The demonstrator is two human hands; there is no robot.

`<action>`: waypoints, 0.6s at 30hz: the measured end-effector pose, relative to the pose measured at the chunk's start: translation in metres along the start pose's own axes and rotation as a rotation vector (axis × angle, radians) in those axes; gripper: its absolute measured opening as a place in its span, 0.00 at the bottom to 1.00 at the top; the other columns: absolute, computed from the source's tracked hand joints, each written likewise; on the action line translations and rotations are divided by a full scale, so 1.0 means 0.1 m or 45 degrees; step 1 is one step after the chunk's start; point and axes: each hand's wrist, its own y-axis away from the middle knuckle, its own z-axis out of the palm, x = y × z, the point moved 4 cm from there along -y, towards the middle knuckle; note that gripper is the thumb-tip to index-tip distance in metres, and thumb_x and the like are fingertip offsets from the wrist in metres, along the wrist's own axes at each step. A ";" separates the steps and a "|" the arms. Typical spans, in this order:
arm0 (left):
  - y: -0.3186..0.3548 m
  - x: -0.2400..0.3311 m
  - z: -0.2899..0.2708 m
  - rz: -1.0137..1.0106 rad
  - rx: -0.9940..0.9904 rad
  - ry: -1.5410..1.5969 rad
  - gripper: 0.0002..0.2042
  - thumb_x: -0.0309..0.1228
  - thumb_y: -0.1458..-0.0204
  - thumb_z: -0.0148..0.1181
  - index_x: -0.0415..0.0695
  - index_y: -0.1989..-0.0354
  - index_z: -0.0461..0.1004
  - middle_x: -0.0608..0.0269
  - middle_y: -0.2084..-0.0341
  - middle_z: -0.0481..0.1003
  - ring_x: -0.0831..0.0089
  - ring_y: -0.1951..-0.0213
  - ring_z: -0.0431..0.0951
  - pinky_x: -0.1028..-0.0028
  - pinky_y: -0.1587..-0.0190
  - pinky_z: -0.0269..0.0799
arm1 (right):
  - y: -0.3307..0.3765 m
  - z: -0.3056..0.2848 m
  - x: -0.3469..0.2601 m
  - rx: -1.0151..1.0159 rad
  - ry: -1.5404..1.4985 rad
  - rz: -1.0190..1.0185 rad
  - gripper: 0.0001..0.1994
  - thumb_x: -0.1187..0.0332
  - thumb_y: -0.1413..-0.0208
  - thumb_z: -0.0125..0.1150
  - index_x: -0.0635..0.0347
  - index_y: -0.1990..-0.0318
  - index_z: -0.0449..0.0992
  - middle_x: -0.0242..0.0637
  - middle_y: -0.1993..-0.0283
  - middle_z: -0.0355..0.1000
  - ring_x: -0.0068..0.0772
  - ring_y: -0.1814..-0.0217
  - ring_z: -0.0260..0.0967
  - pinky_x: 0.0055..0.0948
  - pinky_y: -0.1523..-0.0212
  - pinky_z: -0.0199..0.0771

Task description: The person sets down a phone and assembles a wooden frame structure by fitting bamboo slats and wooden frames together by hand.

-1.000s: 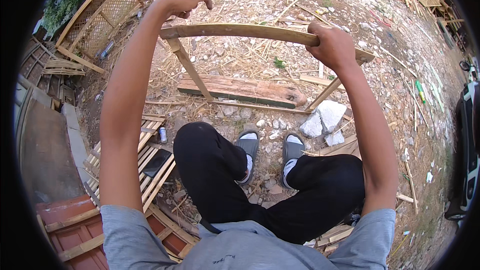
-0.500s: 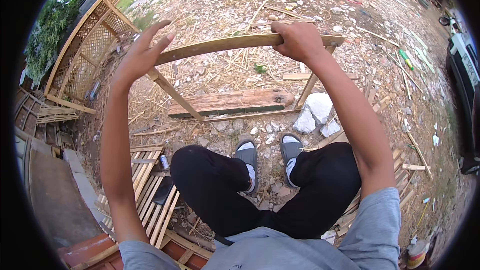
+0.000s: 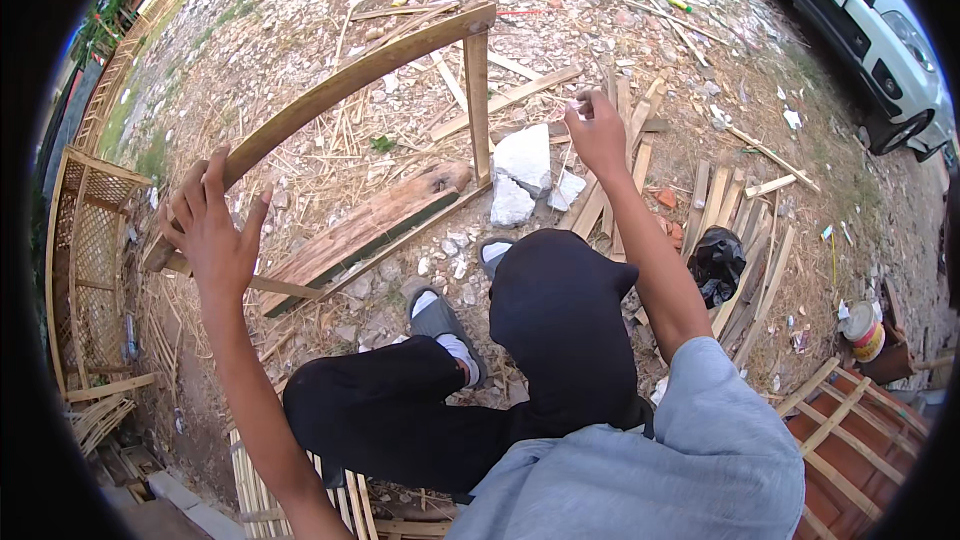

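A wooden frame (image 3: 355,80) made of a long top bar, two end posts and a low bottom bar stands on the ground in front of me. Over the left end of its top bar lies my left hand (image 3: 215,230), fingers spread across the wood and thumb apart on the near side, in a loose hold. My right hand (image 3: 602,145) is raised off the frame, to the right of its far post. Its fingers are bent toward the thumb; whether something small is between them is too small to make out.
Behind the bottom bar lies a thick weathered plank (image 3: 365,225). Broken white blocks (image 3: 522,155) sit beside the right post. Loose wood strips (image 3: 735,205), a black plastic bag (image 3: 717,265) and slatted panels (image 3: 850,420) lie to the right. A white car (image 3: 860,15) stands far right.
My right hand has let go of the top bar and moved away to its right. My view has turned right, so the frame now sits further left. My left hand stays at the bar's left end.
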 end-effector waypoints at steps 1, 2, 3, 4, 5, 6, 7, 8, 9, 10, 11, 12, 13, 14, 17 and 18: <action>-0.01 0.03 0.03 0.003 0.003 0.020 0.33 0.54 0.48 0.57 0.59 0.34 0.57 0.59 0.39 0.60 0.59 0.34 0.54 0.47 0.34 0.35 | 0.26 0.08 0.75 -0.226 0.299 0.162 0.25 0.59 0.53 0.65 0.60 0.48 0.69 0.49 0.52 0.70 0.47 0.48 0.69 0.44 0.49 0.69; -0.01 0.02 0.04 0.007 0.029 0.014 0.33 0.54 0.49 0.58 0.61 0.34 0.57 0.60 0.40 0.60 0.59 0.35 0.54 0.46 0.34 0.34 | 0.60 0.18 1.31 -0.420 0.558 0.338 0.34 0.56 0.55 0.66 0.59 0.41 0.64 0.56 0.40 0.62 0.57 0.40 0.62 0.48 0.42 0.65; 0.02 -0.06 0.03 0.005 0.042 -0.021 0.33 0.54 0.49 0.59 0.62 0.35 0.57 0.60 0.41 0.60 0.59 0.36 0.54 0.45 0.34 0.34 | 0.94 0.19 1.35 -0.533 0.659 0.522 0.38 0.53 0.55 0.66 0.59 0.37 0.60 0.58 0.44 0.64 0.64 0.42 0.62 0.50 0.41 0.64; 0.01 -0.05 0.06 0.007 0.042 -0.004 0.33 0.54 0.49 0.59 0.62 0.35 0.57 0.60 0.41 0.60 0.59 0.36 0.54 0.45 0.34 0.34 | 1.17 0.16 1.72 -0.656 0.729 0.630 0.40 0.53 0.56 0.65 0.59 0.36 0.57 0.60 0.37 0.56 0.64 0.36 0.56 0.52 0.40 0.62; 0.02 -0.06 0.02 0.018 0.055 0.000 0.34 0.54 0.49 0.59 0.62 0.35 0.57 0.60 0.41 0.60 0.59 0.36 0.54 0.45 0.34 0.34 | 1.41 0.20 1.90 -0.573 0.792 0.655 0.40 0.53 0.56 0.65 0.60 0.36 0.56 0.60 0.37 0.56 0.63 0.36 0.56 0.51 0.39 0.61; 0.02 -0.07 -0.01 0.025 0.068 -0.001 0.34 0.54 0.50 0.59 0.61 0.35 0.57 0.60 0.41 0.60 0.59 0.36 0.54 0.45 0.35 0.34 | 1.57 0.21 1.99 -0.492 0.852 0.673 0.41 0.53 0.56 0.65 0.61 0.37 0.56 0.61 0.37 0.56 0.62 0.35 0.55 0.49 0.38 0.61; 0.03 -0.07 -0.01 0.017 0.064 -0.017 0.34 0.54 0.50 0.59 0.61 0.35 0.57 0.60 0.41 0.60 0.59 0.36 0.54 0.45 0.35 0.34 | 1.65 0.22 2.02 -0.504 0.843 0.661 0.41 0.53 0.56 0.65 0.61 0.37 0.56 0.61 0.37 0.56 0.62 0.35 0.55 0.49 0.38 0.61; 0.03 -0.06 0.00 0.029 0.071 -0.008 0.34 0.54 0.50 0.59 0.61 0.35 0.57 0.60 0.41 0.60 0.58 0.36 0.54 0.44 0.35 0.34 | 1.71 0.21 2.06 -0.465 0.710 0.767 0.41 0.54 0.57 0.66 0.63 0.37 0.56 0.61 0.37 0.57 0.61 0.35 0.56 0.49 0.39 0.62; 0.02 -0.05 0.01 0.040 0.079 -0.001 0.34 0.53 0.50 0.60 0.60 0.35 0.57 0.60 0.41 0.60 0.58 0.36 0.53 0.43 0.35 0.34 | 1.71 0.22 2.10 -0.425 0.575 0.869 0.41 0.55 0.58 0.66 0.65 0.38 0.56 0.60 0.38 0.58 0.59 0.35 0.56 0.48 0.39 0.62; 0.01 -0.03 0.02 0.029 0.081 -0.016 0.34 0.53 0.50 0.60 0.60 0.35 0.57 0.60 0.41 0.60 0.58 0.36 0.53 0.43 0.35 0.34 | 1.61 0.21 2.14 -0.433 0.566 0.854 0.41 0.55 0.58 0.66 0.65 0.38 0.56 0.60 0.38 0.58 0.59 0.35 0.56 0.48 0.39 0.62; 0.01 -0.03 0.03 0.025 0.070 -0.005 0.35 0.53 0.50 0.60 0.60 0.35 0.56 0.60 0.41 0.60 0.58 0.36 0.53 0.43 0.36 0.34 | 1.53 0.20 2.14 -0.486 0.531 0.904 0.41 0.56 0.59 0.67 0.66 0.38 0.55 0.60 0.38 0.59 0.59 0.35 0.57 0.48 0.39 0.63; 0.02 -0.02 0.03 0.018 0.058 0.006 0.35 0.52 0.51 0.61 0.60 0.35 0.56 0.59 0.41 0.59 0.58 0.36 0.53 0.43 0.36 0.34 | 1.45 0.20 2.06 -0.543 0.499 0.951 0.41 0.58 0.59 0.67 0.67 0.39 0.55 0.60 0.39 0.59 0.58 0.36 0.58 0.48 0.40 0.64; 0.02 -0.02 0.01 0.029 0.072 0.017 0.35 0.51 0.51 0.61 0.60 0.35 0.55 0.60 0.42 0.59 0.57 0.37 0.53 0.42 0.36 0.34 | 1.37 0.22 1.93 -0.492 0.626 0.917 0.42 0.60 0.61 0.68 0.64 0.37 0.54 0.59 0.40 0.61 0.59 0.38 0.61 0.48 0.41 0.65; 0.03 -0.01 -0.01 0.011 0.079 -0.001 0.35 0.51 0.51 0.61 0.60 0.35 0.55 0.60 0.42 0.59 0.57 0.37 0.53 0.42 0.36 0.34 | 1.31 0.26 1.89 -0.499 0.615 0.894 0.42 0.60 0.61 0.68 0.64 0.37 0.54 0.59 0.40 0.61 0.59 0.38 0.61 0.48 0.41 0.65; 0.04 0.05 -0.09 -0.033 -0.021 -0.008 0.36 0.50 0.51 0.61 0.55 0.35 0.56 0.58 0.41 0.58 0.56 0.37 0.52 0.45 0.36 0.34 | 1.16 0.31 1.78 -0.481 0.808 0.785 0.44 0.60 0.60 0.68 0.62 0.35 0.51 0.55 0.42 0.63 0.57 0.40 0.64 0.49 0.42 0.68; 0.06 0.03 -0.11 -0.064 -0.003 -0.029 0.36 0.50 0.51 0.61 0.55 0.35 0.56 0.58 0.41 0.58 0.56 0.37 0.52 0.45 0.36 0.34 | 1.14 0.35 1.74 -0.506 0.710 0.864 0.43 0.60 0.60 0.68 0.62 0.36 0.52 0.55 0.42 0.64 0.57 0.41 0.65 0.50 0.43 0.68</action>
